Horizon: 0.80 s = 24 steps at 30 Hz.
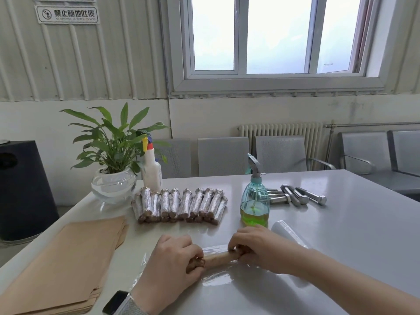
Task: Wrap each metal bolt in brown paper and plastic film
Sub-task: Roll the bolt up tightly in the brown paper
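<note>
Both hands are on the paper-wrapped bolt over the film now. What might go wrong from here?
The plastic film already looks wrinkled beside the paper-wrapped bolt, so it may bunch as the left hand and right hand roll. The film roll lies loose behind the right hand and may get dragged.

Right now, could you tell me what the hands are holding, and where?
A paper-wrapped bolt, one end in the left hand, the other in the right hand.

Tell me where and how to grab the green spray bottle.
Grip the spray bottle round its narrow neck just under the grey trigger head, coming from the front right. It stands upright, the belly is wide and rounded, and the wrapped bolts lie close on its left.
</note>
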Motion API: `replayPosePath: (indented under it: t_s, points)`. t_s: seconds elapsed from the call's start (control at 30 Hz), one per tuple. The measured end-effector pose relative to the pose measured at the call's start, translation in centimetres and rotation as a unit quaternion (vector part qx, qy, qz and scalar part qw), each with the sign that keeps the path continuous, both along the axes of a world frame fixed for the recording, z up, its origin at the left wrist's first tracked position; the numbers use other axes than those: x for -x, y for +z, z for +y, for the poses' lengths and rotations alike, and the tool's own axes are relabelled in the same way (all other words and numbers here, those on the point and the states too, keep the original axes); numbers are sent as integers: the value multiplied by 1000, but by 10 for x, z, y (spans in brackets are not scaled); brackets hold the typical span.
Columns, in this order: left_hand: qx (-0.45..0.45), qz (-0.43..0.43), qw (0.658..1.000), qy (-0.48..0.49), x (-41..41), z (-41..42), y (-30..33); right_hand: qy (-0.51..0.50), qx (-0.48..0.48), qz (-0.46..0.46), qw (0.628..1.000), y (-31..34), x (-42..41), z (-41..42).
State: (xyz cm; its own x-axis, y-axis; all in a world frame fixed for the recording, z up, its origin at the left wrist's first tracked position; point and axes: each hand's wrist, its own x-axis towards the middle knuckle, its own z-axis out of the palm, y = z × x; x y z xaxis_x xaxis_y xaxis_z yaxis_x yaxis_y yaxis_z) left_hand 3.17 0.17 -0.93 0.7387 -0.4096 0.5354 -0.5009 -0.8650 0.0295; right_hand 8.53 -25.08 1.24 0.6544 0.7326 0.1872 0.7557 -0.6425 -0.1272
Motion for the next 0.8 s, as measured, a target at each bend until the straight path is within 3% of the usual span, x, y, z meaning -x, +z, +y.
replayPosePath:
  t_s: [0.43,0.57,0.8]
  points:
    - [49,48,997,29,14,3,7,-13,-107,-123,987,-28,21,-1]
    - [42,49,996,56,13,6,12,-57,-88,-98,990,-31,21,2]
    - [107,134,982,81,11,10,8,-80,-113,-89,986,-34,19,6]
